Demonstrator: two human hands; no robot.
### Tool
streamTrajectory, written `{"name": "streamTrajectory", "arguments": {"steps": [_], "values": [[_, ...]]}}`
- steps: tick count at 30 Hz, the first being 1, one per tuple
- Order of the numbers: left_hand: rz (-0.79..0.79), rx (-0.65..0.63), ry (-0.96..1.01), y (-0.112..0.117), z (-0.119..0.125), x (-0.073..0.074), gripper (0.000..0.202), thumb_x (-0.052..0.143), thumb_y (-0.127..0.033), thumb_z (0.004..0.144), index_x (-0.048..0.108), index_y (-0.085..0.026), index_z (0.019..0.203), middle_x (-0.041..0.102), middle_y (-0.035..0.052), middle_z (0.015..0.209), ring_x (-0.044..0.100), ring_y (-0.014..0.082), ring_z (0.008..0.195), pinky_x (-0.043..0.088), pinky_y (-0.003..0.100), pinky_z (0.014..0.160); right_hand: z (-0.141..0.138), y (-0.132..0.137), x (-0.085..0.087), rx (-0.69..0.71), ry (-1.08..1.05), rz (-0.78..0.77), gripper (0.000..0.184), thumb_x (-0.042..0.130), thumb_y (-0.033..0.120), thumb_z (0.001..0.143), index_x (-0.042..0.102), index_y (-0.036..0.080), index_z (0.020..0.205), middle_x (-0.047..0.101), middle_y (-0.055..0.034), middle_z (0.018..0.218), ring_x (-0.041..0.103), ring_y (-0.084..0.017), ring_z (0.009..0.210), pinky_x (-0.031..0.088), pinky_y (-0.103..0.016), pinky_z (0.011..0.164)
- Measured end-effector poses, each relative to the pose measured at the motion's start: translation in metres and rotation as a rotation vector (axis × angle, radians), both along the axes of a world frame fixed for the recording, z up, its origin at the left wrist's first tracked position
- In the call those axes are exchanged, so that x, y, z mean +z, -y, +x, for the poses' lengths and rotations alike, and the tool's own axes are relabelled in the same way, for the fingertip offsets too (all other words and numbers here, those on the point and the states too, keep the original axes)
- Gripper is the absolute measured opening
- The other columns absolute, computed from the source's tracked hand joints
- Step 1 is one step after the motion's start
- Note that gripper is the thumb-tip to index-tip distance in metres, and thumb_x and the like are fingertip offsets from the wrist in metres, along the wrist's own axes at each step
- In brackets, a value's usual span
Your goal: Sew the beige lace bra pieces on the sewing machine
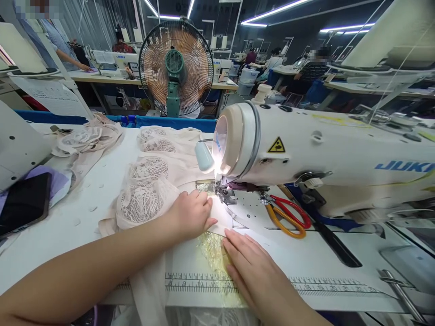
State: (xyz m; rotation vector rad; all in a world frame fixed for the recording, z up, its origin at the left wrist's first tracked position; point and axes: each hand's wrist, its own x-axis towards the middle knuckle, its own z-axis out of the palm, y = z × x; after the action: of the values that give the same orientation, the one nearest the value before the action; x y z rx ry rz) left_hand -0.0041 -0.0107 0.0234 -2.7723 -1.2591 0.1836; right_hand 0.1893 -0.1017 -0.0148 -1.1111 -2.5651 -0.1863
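Observation:
My left hand is at the sewing machine's presser foot, its fingers bent down over pale beige fabric and its thumb pointing right. The fingertips are partly hidden. Nearer the table edge, my right hand lies flat with fingers stretched out, touching the fabric's front end and a crinkled, yellowish see-through strip. Beige garments with lace cups lie left of my left hand, their cloth running towards the needle area. A lamp lights the needle of the white sewing machine.
Red-handled and orange-handled scissors lie right of the needle, by a black-handled tool. A printed ruler runs along the front edge. At left are a phone and more garments. A fan stands behind; people work farther back.

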Motion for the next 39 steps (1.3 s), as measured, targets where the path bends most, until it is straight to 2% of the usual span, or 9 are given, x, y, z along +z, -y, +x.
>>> {"name": "streamTrajectory", "arguments": {"steps": [12, 19, 22, 24, 26, 29, 31, 35, 39], "values": [[-0.036, -0.036, 0.023, -0.021, -0.001, 0.002, 0.044, 0.043, -0.047, 0.09, 0.056, -0.013, 0.115, 0.055, 0.0106, 0.096, 0.052, 0.0258, 0.087, 0.041, 0.036, 0.068, -0.007, -0.005, 0.001, -0.016, -0.027, -0.038, 0.032, 0.039, 0.016, 0.088, 0.059, 0.007, 0.111, 0.059, -0.0208, 0.122, 0.057, -0.03, 0.112, 0.054, -0.048, 0.086], [-0.034, -0.118, 0.014, -0.04, -0.006, 0.005, 0.042, 0.049, -0.048, 0.087, 0.059, -0.014, 0.111, 0.057, 0.0082, 0.091, 0.054, 0.0235, 0.083, 0.039, 0.032, 0.064, -0.014, -0.008, -0.003, -0.031, -0.073, -0.05, 0.031, 0.04, 0.016, 0.088, 0.06, 0.007, 0.11, 0.059, -0.0198, 0.123, 0.055, -0.03, 0.114, 0.051, -0.047, 0.091], [0.095, -0.18, 0.048, -0.039, -0.006, 0.003, 0.028, 0.052, -0.038, 0.086, 0.064, -0.014, 0.094, 0.057, 0.0066, 0.082, 0.053, 0.0218, 0.079, 0.038, 0.031, 0.06, -0.019, -0.012, -0.005, -0.045, -0.107, -0.052, 0.031, 0.04, 0.016, 0.088, 0.06, 0.006, 0.11, 0.059, -0.0202, 0.122, 0.055, -0.03, 0.114, 0.05, -0.048, 0.093], [0.224, -0.249, 0.115, -0.028, -0.004, 0.0, 0.02, 0.048, -0.025, 0.088, 0.063, -0.014, 0.079, 0.056, 0.006, 0.077, 0.052, 0.0186, 0.072, 0.037, 0.03, 0.058, -0.024, -0.015, -0.004, -0.048, -0.131, -0.077, 0.032, 0.04, 0.015, 0.088, 0.06, 0.006, 0.112, 0.059, -0.0204, 0.121, 0.054, -0.031, 0.114, 0.049, -0.049, 0.094], [0.305, -0.316, 0.184, -0.012, -0.004, -0.004, 0.023, 0.043, -0.015, 0.087, 0.06, -0.015, 0.072, 0.057, 0.006, 0.076, 0.049, 0.0156, 0.065, 0.037, 0.028, 0.054, -0.028, -0.019, -0.001, -0.041, -0.155, -0.129, 0.033, 0.041, 0.014, 0.086, 0.059, 0.006, 0.113, 0.061, -0.02, 0.118, 0.055, -0.03, 0.112, 0.047, -0.049, 0.095], [0.297, -0.33, 0.204, 0.011, -0.007, -0.008, 0.02, 0.043, -0.011, 0.085, 0.062, -0.012, 0.091, 0.063, 0.0097, 0.092, 0.05, 0.0164, 0.063, 0.04, 0.028, 0.05, -0.034, -0.022, 0.002, -0.021, -0.182, -0.16, 0.035, 0.042, 0.011, 0.084, 0.057, 0.006, 0.116, 0.061, -0.0197, 0.116, 0.054, -0.028, 0.113, 0.046, -0.048, 0.096], [0.247, -0.323, 0.173, 0.017, -0.013, -0.009, 0.028, 0.043, -0.01, 0.085, 0.059, -0.009, 0.107, 0.062, 0.0129, 0.107, 0.053, 0.0184, 0.069, 0.045, 0.029, 0.053, -0.035, -0.022, 0.002, -0.014, -0.184, -0.125, 0.037, 0.043, 0.01, 0.084, 0.057, 0.005, 0.117, 0.059, -0.0202, 0.12, 0.052, -0.028, 0.116, 0.046, -0.047, 0.097], [0.172, -0.364, 0.124, 0.014, -0.024, -0.008, 0.032, 0.04, -0.011, 0.089, 0.055, -0.008, 0.117, 0.058, 0.0126, 0.123, 0.054, 0.0203, 0.079, 0.051, 0.034, 0.066, -0.034, -0.018, 0.0, 0.016, -0.215, -0.083, 0.032, 0.043, 0.009, 0.084, 0.061, 0.006, 0.11, 0.061, -0.0179, 0.119, 0.054, -0.028, 0.114, 0.046, -0.047, 0.098], [0.092, -0.39, 0.118, 0.004, -0.032, -0.008, 0.035, 0.042, -0.015, 0.09, 0.051, -0.011, 0.124, 0.051, 0.0109, 0.133, 0.054, 0.0227, 0.095, 0.048, 0.041, 0.085, -0.027, -0.017, 0.003, 0.06, -0.275, -0.124, 0.029, 0.042, 0.01, 0.084, 0.062, 0.008, 0.105, 0.063, -0.0155, 0.115, 0.058, -0.026, 0.108, 0.048, -0.046, 0.095]]}}
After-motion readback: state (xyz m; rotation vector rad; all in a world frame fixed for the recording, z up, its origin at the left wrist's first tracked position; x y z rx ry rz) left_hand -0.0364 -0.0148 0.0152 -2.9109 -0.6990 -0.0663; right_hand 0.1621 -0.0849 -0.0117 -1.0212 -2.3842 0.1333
